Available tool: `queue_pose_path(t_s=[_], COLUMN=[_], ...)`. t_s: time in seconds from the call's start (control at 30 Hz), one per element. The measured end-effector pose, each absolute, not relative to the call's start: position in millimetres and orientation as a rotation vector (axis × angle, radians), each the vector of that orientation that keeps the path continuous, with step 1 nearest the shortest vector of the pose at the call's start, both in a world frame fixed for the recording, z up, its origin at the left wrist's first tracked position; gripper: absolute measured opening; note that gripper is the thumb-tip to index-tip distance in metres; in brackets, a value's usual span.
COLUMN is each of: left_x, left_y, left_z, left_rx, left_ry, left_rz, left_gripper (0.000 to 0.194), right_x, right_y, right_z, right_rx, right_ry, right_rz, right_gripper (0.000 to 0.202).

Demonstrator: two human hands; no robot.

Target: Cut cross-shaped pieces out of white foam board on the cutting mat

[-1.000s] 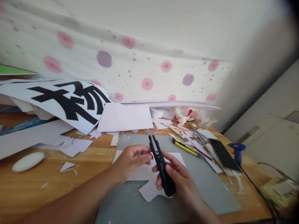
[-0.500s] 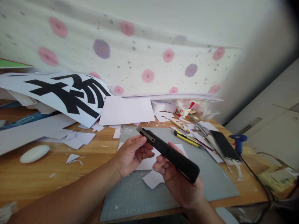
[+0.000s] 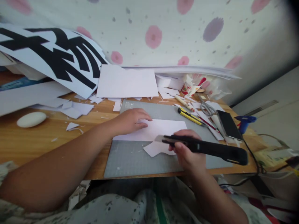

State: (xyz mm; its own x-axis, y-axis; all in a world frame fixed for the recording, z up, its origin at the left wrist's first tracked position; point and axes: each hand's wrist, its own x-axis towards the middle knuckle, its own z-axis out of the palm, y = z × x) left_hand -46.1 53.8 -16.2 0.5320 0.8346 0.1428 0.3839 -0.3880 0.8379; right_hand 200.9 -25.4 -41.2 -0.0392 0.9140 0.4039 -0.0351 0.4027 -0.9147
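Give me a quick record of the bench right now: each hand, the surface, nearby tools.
Left hand: open, on the white sheet's left part
Right hand: grips black cutter
Blade: out, pointing left; paper contact unclear
Surface: grey cutting mat on wooden table
Right-side tools: yellow cutter, scissors, blue glue gun
Far left: white oval object

wooden table (image 3: 30, 143) — flowered cloth (image 3: 130, 40) behind

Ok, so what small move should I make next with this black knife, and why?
Probably lower the black utility knife to the white sheet: its blade is out and seems to hover by the sheet's near edge, your right hand holds the knife, and your left hand rests on the sheet over the grey cutting mat.
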Motion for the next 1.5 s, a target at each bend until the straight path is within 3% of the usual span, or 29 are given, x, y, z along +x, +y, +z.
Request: queue_pose_path(t_s=[0.13, 0.3, 1.5], left_x=[-42, -36, -23], left_y=[44, 37, 38], left_z=[-17, -13, -16], left_rx=[2.290, 2.475, 2.462], left_ry=[1.008, 1.000, 1.061], left_rz=[0.403, -0.112, -0.097], left_gripper=[0.042, 0.073, 0.063], right_x=[207, 192, 198], right_y=[-41, -40, -36], right_z=[-38, -28, -38], right_rx=[-1.032, -0.985, -0.765], right_ry=[-1.805, -1.983, -2.229], right_rz=[0.657, 0.548, 0.434], right_gripper=[0.021, 0.015, 0.023])
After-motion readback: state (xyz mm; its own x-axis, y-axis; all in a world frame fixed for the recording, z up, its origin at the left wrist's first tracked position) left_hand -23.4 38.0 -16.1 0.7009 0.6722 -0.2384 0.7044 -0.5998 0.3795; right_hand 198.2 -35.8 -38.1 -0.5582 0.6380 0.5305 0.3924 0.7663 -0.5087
